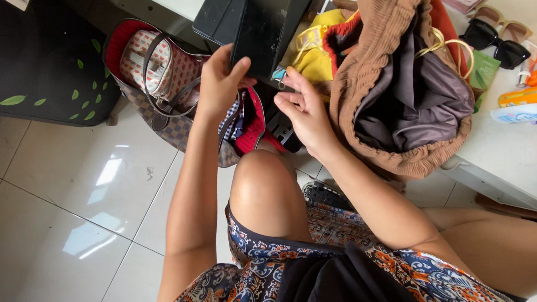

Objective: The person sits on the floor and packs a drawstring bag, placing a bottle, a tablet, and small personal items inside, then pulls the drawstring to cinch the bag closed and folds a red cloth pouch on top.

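A brown knit bag (393, 71) with grey lining, a checkered brown tote (175, 128) lined red, black sunglasses (495, 41).

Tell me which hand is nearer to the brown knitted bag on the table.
Right. The right hand hangs open just beside the brown knitted bag, almost at its edge. The left hand is farther off, gripping a dark flat tablet above the checkered tote.

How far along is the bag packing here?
Done: a dotted pouch sits in the checked tote. In hand: the left hand grips a black tablet above it; the right hand is open alongside. Left: sunglasses and bottles lie on the table.
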